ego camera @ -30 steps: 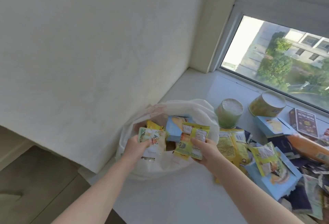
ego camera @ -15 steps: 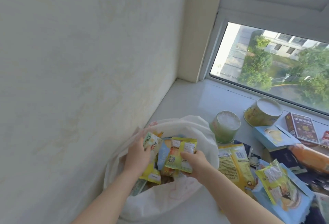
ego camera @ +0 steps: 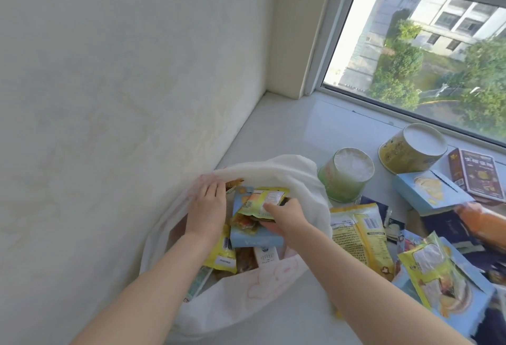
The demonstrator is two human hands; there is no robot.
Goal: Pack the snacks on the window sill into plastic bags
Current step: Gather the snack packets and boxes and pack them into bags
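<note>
— What's on the white window sill (ego camera: 287,131), there by the wall?

— A white plastic bag (ego camera: 273,169), mouth open, at the near left. The left hand (ego camera: 206,207) lies in it, fingers straight against the far rim, holding nothing.

— And the right hand (ego camera: 284,217)?

— It pinches a yellow-green packet (ego camera: 262,198) over a blue box (ego camera: 254,237) inside the bag. Right of the bag stand a green cup (ego camera: 346,177) and a yellow tub (ego camera: 410,150).
</note>
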